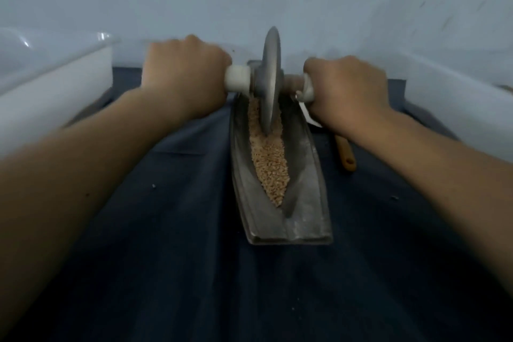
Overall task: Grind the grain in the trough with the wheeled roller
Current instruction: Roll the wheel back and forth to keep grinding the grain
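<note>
A long grey metal trough (311, 175) lies lengthwise on the dark cloth, running away from me. Tan grain (270, 164) fills its groove from the middle toward the far end. The wheeled roller (270, 80), a grey metal disc on a white axle, stands upright in the groove at the far half, its rim down in the grain. My left hand (181, 78) grips the left handle of the axle. My right hand (347, 91) grips the right handle. Both arms are stretched forward.
A dark blue cloth (166, 258) covers the work surface. A white tub (41, 83) stands at the left. A wooden handle (345, 157) lies right of the trough, partly under my right arm. Pale walls close in behind and on the right.
</note>
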Demonstrator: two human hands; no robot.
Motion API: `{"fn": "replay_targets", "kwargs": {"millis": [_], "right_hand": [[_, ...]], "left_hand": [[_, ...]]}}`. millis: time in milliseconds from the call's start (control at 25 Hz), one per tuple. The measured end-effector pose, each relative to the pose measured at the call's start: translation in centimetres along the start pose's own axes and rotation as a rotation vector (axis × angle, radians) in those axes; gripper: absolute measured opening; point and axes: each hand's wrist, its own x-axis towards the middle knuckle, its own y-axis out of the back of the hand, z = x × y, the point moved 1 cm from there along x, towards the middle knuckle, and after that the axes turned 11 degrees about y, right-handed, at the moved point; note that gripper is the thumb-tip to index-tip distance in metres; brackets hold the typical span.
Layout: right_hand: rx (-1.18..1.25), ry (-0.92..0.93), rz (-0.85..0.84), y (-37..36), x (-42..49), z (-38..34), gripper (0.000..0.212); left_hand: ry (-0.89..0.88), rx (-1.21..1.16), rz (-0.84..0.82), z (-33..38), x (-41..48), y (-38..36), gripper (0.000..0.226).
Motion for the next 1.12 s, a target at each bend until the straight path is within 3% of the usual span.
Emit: {"fn": "replay_targets", "kwargs": {"millis": [400, 680, 800, 920, 1000, 1120], "right_hand": [[0.003, 0.150, -0.147, 9.5, -7.0, -2.1, 0.035], [0.055, -0.067, -0.150, 2.5, -2.6, -1.0, 0.023], [0.034, -0.090, -0.034, 0.3, -0.9, -0.6, 0.021], [0.030, -0.058, -0.047, 0.7, -0.7, -0.5, 0.022], [0.086, 0.015, -0.212, 2.5, -0.5, -0.5, 0.019], [0.308, 0.100, -0.684, 6.2, -0.4, -0.2, 0.017]], "left_hand": [[-0.053, -0.053, -0.271, -1.8, -7.3, 7.2, 0.013], [-0.011, 0.050, -0.066, 0.4, -2.9, 3.1, 0.003], [0.040, 0.065, 0.021, 0.7, -1.9, 1.4, 0.015], [0.031, 0.014, 0.049, 0.6, -1.8, 1.0, 0.021], [0.019, -0.049, -0.079, 0.1, -1.7, 1.3, 0.012], [-0.102, -0.147, -0.608, -0.5, -1.6, 3.7, 0.013]]}}
